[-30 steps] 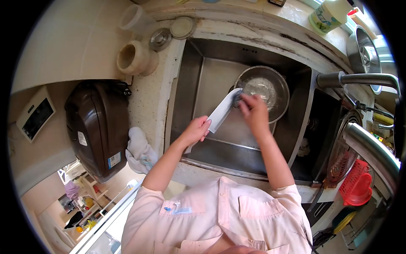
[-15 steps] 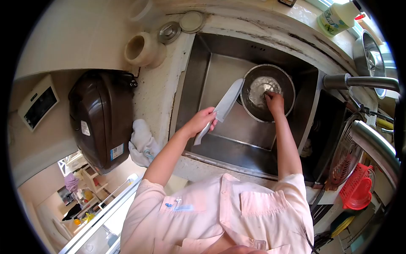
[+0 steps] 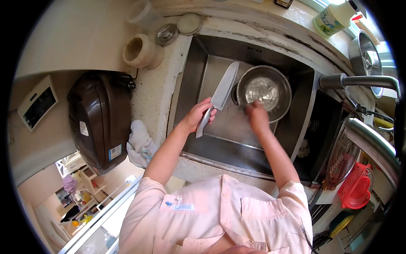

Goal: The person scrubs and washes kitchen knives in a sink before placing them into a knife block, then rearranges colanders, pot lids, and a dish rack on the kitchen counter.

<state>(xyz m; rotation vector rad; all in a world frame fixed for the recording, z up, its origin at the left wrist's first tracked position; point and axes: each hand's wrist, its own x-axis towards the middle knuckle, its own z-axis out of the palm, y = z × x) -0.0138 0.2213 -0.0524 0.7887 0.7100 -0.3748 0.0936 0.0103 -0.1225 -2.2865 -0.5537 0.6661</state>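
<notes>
My left hand (image 3: 200, 115) is wrapped round the handle of a large knife (image 3: 225, 87), held over the left part of the steel sink (image 3: 211, 148) with its blade pointing away from me. A round metal pot (image 3: 277, 75) with water inside stands in the sink, to the right of the blade. Near the pot's front left rim is my right hand (image 3: 256, 114), blurred by motion. Its fingers look bent together around something dark and small that I cannot make out.
The faucet (image 3: 359, 81) reaches over from the right. A brown appliance (image 3: 101, 118) and a pale cloth (image 3: 141, 142) lie left of the sink. Behind them are a beige jar (image 3: 135, 50) and lids (image 3: 189, 24). A red basket (image 3: 355, 186) hangs at the right.
My right hand has come out of the pot and moved left and toward me. The knife in my left hand has swung more upright and shifted slightly away from me.
</notes>
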